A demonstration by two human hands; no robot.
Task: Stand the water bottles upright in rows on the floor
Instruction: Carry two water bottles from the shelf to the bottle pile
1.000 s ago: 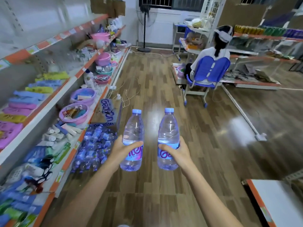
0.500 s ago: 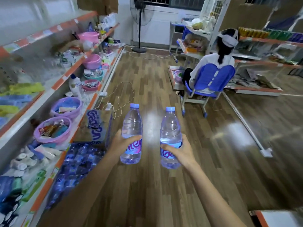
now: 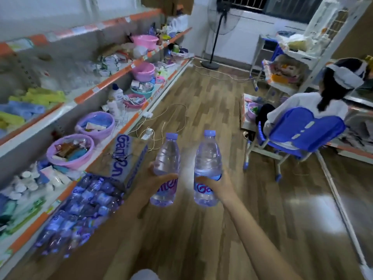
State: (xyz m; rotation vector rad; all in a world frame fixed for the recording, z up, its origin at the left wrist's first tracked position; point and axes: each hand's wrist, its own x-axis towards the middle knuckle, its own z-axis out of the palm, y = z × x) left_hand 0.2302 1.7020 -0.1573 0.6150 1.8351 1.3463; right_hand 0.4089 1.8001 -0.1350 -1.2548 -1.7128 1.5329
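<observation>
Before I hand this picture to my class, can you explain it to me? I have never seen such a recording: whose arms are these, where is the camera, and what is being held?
There is no machine here. The camera sits on a person's head and looks forward and down, so the two bare arms are the wearer's own. The left hand grips one water bottle and the right hand grips another bottle, both upright, above a wooden floor. To the left, by the shelves, lies a pile of bottles beside a cardboard box. Another person sits on a blue chair further off.
</observation>
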